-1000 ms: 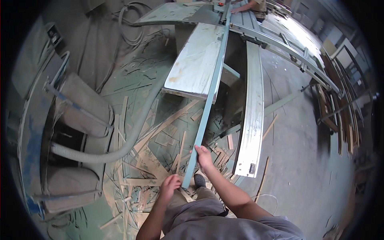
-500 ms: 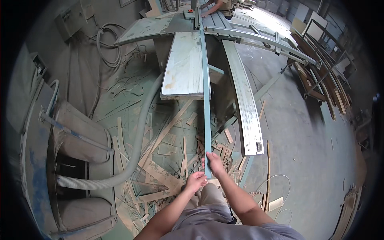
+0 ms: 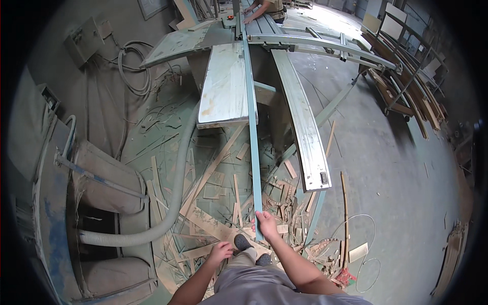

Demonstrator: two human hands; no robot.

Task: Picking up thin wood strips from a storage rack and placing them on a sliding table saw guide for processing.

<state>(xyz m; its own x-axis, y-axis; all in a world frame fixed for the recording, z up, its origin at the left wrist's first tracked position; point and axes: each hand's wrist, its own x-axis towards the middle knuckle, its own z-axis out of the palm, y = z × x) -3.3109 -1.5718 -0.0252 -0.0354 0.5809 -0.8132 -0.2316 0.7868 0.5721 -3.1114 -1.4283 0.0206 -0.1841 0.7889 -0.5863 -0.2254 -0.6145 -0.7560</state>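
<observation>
A long, narrow blue-green board strip runs from the saw table back toward my body. My right hand is closed around the strip near its close end, thumb on top. A short piece of the strip sticks out past that hand. To the left, apart from the strip, my left hand hangs over the scrap-covered floor with its fingers curled in, and nothing shows in it. At the machine's far side, a co-worker has their hands on the table near the strip's far end.
Right of the strip juts a long metal sliding rail. Wood offcuts litter the floor around my feet. A ribbed grey hose curves along the left to dusty collector bags. A cart of boards stands at far right.
My left hand has come off the strip's end and moved left and down. My right hand has drawn closer to my body with the strip. The whole view has shifted slightly.
</observation>
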